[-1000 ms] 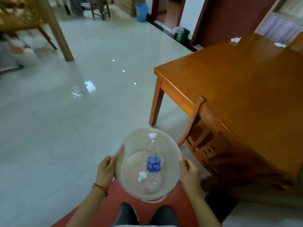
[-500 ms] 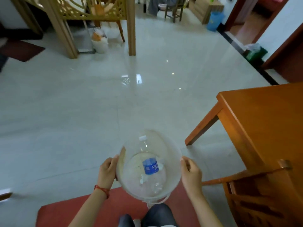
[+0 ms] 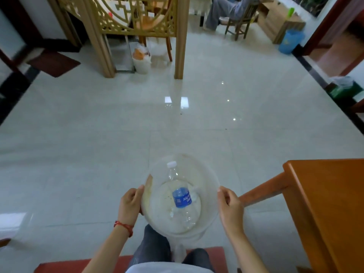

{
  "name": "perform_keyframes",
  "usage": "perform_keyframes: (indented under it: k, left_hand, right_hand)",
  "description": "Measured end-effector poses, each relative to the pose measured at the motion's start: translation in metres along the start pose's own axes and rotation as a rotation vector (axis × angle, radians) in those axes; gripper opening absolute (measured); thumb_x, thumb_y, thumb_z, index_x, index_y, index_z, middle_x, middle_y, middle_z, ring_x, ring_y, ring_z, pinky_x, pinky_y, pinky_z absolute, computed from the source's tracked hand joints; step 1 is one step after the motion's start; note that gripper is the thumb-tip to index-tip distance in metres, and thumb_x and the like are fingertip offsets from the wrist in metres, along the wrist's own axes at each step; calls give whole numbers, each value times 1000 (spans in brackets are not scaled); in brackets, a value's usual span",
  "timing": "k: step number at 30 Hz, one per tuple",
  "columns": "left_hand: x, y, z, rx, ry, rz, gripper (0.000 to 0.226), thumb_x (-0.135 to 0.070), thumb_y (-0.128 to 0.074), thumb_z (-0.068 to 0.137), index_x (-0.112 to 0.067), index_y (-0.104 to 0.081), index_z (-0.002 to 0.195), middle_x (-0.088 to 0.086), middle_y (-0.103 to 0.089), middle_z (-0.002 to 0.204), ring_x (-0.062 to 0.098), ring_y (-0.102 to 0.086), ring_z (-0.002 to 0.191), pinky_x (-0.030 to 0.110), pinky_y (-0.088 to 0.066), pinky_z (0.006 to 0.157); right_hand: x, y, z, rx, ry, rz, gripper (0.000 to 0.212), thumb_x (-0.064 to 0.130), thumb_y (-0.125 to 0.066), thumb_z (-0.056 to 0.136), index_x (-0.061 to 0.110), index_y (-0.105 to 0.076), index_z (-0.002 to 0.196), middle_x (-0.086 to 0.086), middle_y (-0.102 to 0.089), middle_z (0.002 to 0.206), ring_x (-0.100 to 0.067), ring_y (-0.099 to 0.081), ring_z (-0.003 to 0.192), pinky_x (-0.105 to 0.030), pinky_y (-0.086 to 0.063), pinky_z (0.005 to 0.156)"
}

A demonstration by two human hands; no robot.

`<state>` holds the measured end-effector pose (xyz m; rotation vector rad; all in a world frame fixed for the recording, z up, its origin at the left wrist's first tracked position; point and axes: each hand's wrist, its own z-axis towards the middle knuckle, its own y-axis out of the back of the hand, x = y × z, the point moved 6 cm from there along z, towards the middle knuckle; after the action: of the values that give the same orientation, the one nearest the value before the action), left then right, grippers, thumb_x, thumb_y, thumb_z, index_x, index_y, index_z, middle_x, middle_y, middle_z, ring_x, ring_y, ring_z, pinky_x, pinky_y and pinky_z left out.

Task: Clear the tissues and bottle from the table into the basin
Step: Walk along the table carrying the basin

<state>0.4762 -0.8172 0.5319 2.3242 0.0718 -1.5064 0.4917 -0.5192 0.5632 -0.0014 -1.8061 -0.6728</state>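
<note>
The basin [image 3: 182,174] was carried level in front of the person's body, over the floor [image 3: 98,144] and to the left of the worktop [image 3: 325,194], whose corner showed at the right edge of the view. The left hand [image 3: 131,201] was clamped on the basin's left rim, thumb over the edge and fingers under it; the right hand [image 3: 229,203] was closed on the opposite rim in the same way. Gripping at two opposite points probably kept the wide, shallow bowl from tipping, so that what lay inside could not slide out.

The bottle [image 3: 180,196] lay on its side inside the basin, its white cap pointing toward the basin's far wall and its base toward the person. Lying flat was likely the only steady way for it to rest there, since it was nearly as long as the basin was wide.

The bottle was clear plastic, apparently empty, with a blue label round its middle. Beside the label, toward the basin's right wall, there was a small pale wad that could be a tissue [image 3: 194,198], though it was hard to tell against the whitish bottom. The basin itself was see-through and faintly stained.
</note>
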Motion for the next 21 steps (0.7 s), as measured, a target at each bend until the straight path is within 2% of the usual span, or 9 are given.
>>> perform_keyframes:
  k: [2,4,8,13,18,21]
  left_hand:
    - [-8,-9,21,-5,16,10,39,-25,-48,90,-4,-47,57,12,-46,55,24,-45,49,30,-42,46]
    - [-19,-19,46,1,17,23,39,-26,-49,90,-3,-48,58,13,-48,55,25,-47,49,30,-43,47]
    - [-38,-39,107,38,31,85,41,-28,-49,90,1,-50,62,16,-50,56,26,-49,48,35,-48,49]
    - [-78,-62,188,102,28,153,44,-32,-49,89,7,-54,69,12,-54,54,27,-54,47,44,-53,60]
    - [-123,-91,254,144,-16,207,44,-34,-51,87,6,-55,70,9,-56,56,22,-57,45,44,-55,62]
    - [-149,-114,282,167,-39,225,42,-32,-51,88,6,-55,72,8,-56,58,21,-57,47,42,-55,60]
  right_hand:
    - [4,-9,24,16,-20,-2,22,20,-55,89,7,-64,105,-2,-64,95,-15,-59,88,-21,-41,79]
    - [8,-19,48,14,-39,1,23,19,-55,89,6,-64,106,-1,-63,94,-14,-58,88,-23,-41,81]
    - [21,-38,99,-43,-60,-28,21,14,-56,88,3,-65,103,-3,-63,94,-15,-56,87,-23,-38,81]
    - [55,-60,167,-85,-65,-42,21,15,-55,89,4,-65,104,-4,-63,95,-16,-55,87,-23,-38,80]
    - [82,-72,225,-138,-81,6,23,16,-52,90,5,-62,109,-3,-60,98,-19,-56,90,-23,-40,78]
    - [89,-72,257,-172,-99,14,22,16,-52,91,7,-62,108,-3,-60,97,-19,-56,90,-17,-39,72]
